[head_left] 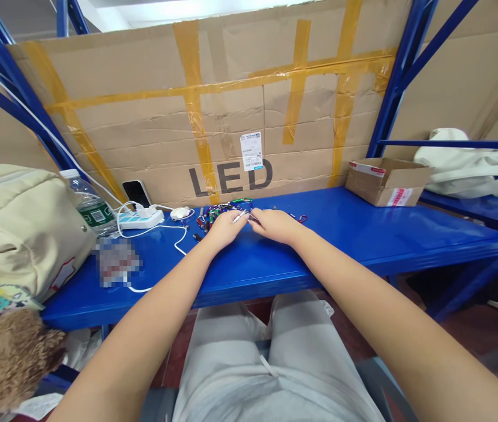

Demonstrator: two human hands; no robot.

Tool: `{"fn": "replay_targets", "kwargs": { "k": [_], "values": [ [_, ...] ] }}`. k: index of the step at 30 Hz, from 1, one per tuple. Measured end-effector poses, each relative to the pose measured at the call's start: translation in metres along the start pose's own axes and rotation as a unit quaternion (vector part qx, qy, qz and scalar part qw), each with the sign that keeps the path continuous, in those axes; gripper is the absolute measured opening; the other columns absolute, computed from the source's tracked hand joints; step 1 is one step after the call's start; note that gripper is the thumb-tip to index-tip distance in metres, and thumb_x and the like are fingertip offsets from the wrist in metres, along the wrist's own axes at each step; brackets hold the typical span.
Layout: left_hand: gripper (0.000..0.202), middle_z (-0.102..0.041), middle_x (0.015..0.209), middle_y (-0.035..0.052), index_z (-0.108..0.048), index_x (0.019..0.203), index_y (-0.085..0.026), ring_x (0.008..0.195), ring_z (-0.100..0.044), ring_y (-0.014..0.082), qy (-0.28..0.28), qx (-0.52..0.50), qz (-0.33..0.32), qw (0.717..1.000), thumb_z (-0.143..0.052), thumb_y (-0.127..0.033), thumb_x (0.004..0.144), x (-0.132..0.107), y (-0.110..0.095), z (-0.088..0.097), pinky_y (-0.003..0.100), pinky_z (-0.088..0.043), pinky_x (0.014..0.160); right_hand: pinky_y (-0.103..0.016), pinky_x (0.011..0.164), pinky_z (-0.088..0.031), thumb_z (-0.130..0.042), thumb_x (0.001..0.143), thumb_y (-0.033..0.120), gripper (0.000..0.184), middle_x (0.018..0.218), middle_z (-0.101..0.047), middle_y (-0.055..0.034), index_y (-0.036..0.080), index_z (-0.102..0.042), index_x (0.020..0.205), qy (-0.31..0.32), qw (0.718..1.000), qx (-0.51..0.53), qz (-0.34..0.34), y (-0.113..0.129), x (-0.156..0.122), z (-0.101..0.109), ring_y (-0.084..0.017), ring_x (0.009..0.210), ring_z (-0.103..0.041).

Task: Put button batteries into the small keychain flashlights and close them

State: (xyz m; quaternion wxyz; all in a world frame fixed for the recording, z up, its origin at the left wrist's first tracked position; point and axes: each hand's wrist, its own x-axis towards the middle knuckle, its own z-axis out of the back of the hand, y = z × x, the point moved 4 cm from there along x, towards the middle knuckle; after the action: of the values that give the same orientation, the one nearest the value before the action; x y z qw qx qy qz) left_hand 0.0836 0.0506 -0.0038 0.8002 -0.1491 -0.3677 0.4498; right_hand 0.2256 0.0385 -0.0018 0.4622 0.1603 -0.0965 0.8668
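Both my hands rest on the blue shelf top (345, 234), side by side. My left hand (225, 228) is curled with a thin silver metal piece (239, 216) pinched at its fingertips. My right hand (275, 225) is closed too, its fingertips meeting the left hand's at that piece; what it grips is too small to name. Just beyond the hands lies a pile of small coloured clips or carabiners (222, 209), and a red one (303, 219) lies apart to the right.
A cream backpack (20, 228) and water bottle (91, 205) stand at left, with a white power strip (141, 219), cables and a phone (136, 191). An open cardboard box (385, 181) sits at right. A taped "LED" carton (231, 117) forms the back wall.
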Motion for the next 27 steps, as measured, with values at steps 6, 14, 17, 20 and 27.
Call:
{"fn": "replay_targets", "kwargs": {
  "k": [6, 14, 17, 20, 27],
  "values": [
    [0.03, -0.065, 0.074, 0.0015, -0.059, 0.074, -0.017, 0.072, -0.058, 0.0164, -0.006, 0.017, -0.018, 1.0, -0.046, -0.038, 0.09, 0.0, 0.001, 0.001, 0.028, -0.045, 0.072, -0.035, 0.071, -0.045, -0.033, 0.098, 0.031, 0.031, 0.102, -0.07, -0.0174, 0.012, -0.054, 0.111, 0.02, 0.999, -0.04, -0.006, 0.004, 0.002, -0.003, -0.032, 0.091, -0.068],
    [0.031, -0.061, 0.069, 0.0009, -0.056, 0.07, -0.018, 0.067, -0.054, 0.0159, -0.013, 0.05, -0.021, 0.998, -0.045, -0.04, 0.089, 0.001, 0.003, 0.001, 0.028, -0.041, 0.067, -0.034, 0.069, -0.045, -0.034, 0.095, 0.027, 0.03, 0.103, -0.07, -0.0183, 0.011, -0.053, 0.112, 0.037, 0.999, 0.009, -0.006, 0.007, 0.003, -0.005, -0.031, 0.09, -0.068],
    [0.031, -0.058, 0.065, 0.0, -0.053, 0.067, -0.018, 0.064, -0.052, 0.0155, -0.021, 0.076, -0.031, 0.996, -0.045, -0.039, 0.089, 0.002, 0.002, 0.002, 0.027, -0.039, 0.064, -0.035, 0.07, -0.045, -0.035, 0.093, 0.022, 0.028, 0.102, -0.069, -0.0203, 0.01, -0.054, 0.11, 0.036, 0.999, 0.006, -0.021, 0.007, 0.004, -0.007, -0.032, 0.09, -0.067],
    [0.031, -0.058, 0.064, 0.0004, -0.051, 0.066, -0.019, 0.064, -0.052, 0.016, -0.021, 0.102, -0.061, 0.993, -0.045, -0.038, 0.09, 0.001, 0.001, 0.002, 0.027, -0.038, 0.064, -0.034, 0.071, -0.043, -0.036, 0.09, 0.019, 0.025, 0.101, -0.068, -0.0196, 0.011, -0.054, 0.105, 0.034, 0.998, 0.032, -0.032, 0.003, 0.006, -0.009, -0.029, 0.087, -0.066],
    [0.028, -0.068, 0.079, 0.0041, -0.06, 0.076, -0.019, 0.074, -0.059, 0.0193, 0.044, 0.128, -0.128, 0.982, -0.045, -0.035, 0.092, -0.002, -0.005, -0.004, 0.029, -0.043, 0.071, -0.027, 0.061, -0.039, -0.032, 0.09, 0.018, 0.019, 0.071, -0.059, -0.0026, 0.022, -0.039, 0.073, 0.012, 0.97, 0.229, -0.075, -0.012, 0.004, -0.004, -0.016, 0.065, -0.051]
  ]
}}
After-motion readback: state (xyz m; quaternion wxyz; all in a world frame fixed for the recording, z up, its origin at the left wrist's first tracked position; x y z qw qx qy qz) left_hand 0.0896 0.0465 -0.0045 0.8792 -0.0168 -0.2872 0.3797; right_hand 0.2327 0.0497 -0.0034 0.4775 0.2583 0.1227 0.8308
